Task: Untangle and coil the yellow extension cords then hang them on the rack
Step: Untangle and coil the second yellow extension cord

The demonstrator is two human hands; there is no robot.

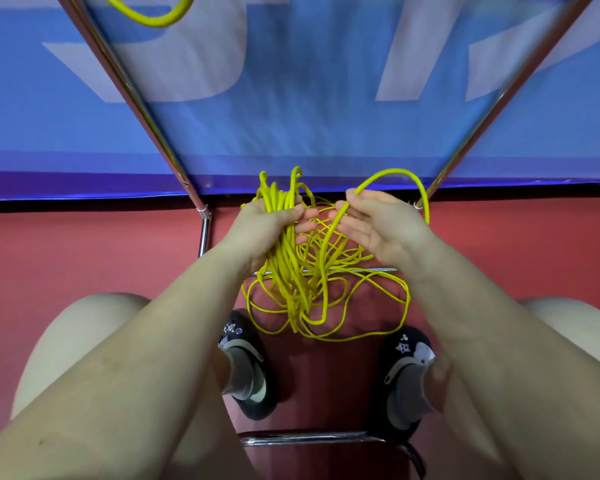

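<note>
Yellow extension cords [305, 271], bunched and gripped in left hand [267, 233], fingers curled around the gathered strands. Just right of that grip, one strand pinched between thumb and fingers of right hand [378, 230], arching up and over behind it. Below both grips, loose tangled loops hanging toward red floor [84, 258], between two dark shoes [246, 368]. Beyond the hands, chrome rack [146, 126] legs against blue banner [291, 116]; high above the left grip, another yellow loop [153, 15].

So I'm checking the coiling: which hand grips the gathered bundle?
The left hand grips the cord bundle; the right hand pinches one loop.
</note>
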